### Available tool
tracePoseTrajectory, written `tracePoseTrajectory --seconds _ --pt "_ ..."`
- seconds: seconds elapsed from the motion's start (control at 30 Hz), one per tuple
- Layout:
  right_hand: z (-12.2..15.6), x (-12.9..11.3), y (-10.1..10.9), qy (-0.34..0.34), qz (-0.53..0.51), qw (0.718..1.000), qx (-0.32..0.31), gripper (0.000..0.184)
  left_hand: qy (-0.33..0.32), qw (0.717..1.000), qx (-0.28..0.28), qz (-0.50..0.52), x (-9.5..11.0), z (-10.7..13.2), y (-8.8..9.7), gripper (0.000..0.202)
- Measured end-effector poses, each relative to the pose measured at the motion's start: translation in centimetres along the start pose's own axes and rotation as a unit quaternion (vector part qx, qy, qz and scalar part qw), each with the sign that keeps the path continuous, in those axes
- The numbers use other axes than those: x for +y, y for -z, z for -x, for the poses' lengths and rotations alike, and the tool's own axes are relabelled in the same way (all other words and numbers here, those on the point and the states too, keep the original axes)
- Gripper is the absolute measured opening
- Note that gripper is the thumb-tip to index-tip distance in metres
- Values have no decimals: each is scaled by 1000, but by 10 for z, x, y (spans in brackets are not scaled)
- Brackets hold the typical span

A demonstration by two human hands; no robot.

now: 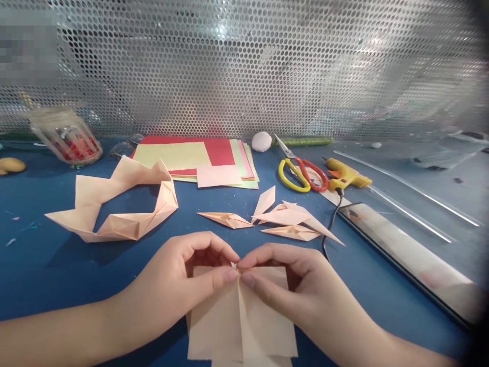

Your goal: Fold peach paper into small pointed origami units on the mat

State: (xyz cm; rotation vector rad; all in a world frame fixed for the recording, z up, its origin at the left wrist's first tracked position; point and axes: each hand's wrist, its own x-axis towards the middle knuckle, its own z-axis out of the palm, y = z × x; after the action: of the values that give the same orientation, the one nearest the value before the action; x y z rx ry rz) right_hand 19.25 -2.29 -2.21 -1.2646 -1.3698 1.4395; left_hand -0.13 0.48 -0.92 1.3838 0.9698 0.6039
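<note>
A pale peach paper sheet [240, 326] lies on the blue table [46, 275] in front of me, with a raised crease down its middle. My left hand [179, 285] pinches the sheet's top edge at the centre with thumb and fingers. My right hand [282, 280] pinches the same spot from the other side, fingertips touching the left ones. Beyond the hands lie several folded peach paper points [286, 219] and a larger folded peach ring of joined pieces [118, 209].
A stack of coloured paper [198, 155] sits at the back centre. Scissors with yellow and red handles [301, 173], a yellow glue gun [346, 176] with a black cord, a long ruler [405, 250], a jar [64, 135] and a perforated metal screen [244, 66] surround the work area.
</note>
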Motion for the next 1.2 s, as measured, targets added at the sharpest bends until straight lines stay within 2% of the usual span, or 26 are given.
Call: tracePoseTrajectory --seconds 0.23,0.4,0.5,0.63,0.77,0.97,1.07,1.2 --pt "3 9 -2 -31 -58 998 -6 11 -4 999 19 -36 -1 2 -2 5" --pt "0 2 -1 10 -13 1000 7 7 -20 998 15 -61 -2 3 -2 11" --pt "0 -3 0 8 4 1000 -1 6 -28 998 5 -61 -3 4 -2 12" --pt "1 -6 0 -19 -24 999 -21 10 -30 998 -3 -46 -3 4 -2 15" --pt "1 -6 1 -33 -50 998 -29 11 -21 999 -12 -29 1 3 -1 16" --pt "-1 -5 4 -46 -129 990 -20 13 33 998 -38 -29 6 1 0 11" --pt "-1 -3 4 -39 -131 990 -17 12 37 999 -19 -27 5 1 1 21" --pt "-1 -2 3 -3 -84 996 -3 10 41 999 -5 -14 2 4 1 35"
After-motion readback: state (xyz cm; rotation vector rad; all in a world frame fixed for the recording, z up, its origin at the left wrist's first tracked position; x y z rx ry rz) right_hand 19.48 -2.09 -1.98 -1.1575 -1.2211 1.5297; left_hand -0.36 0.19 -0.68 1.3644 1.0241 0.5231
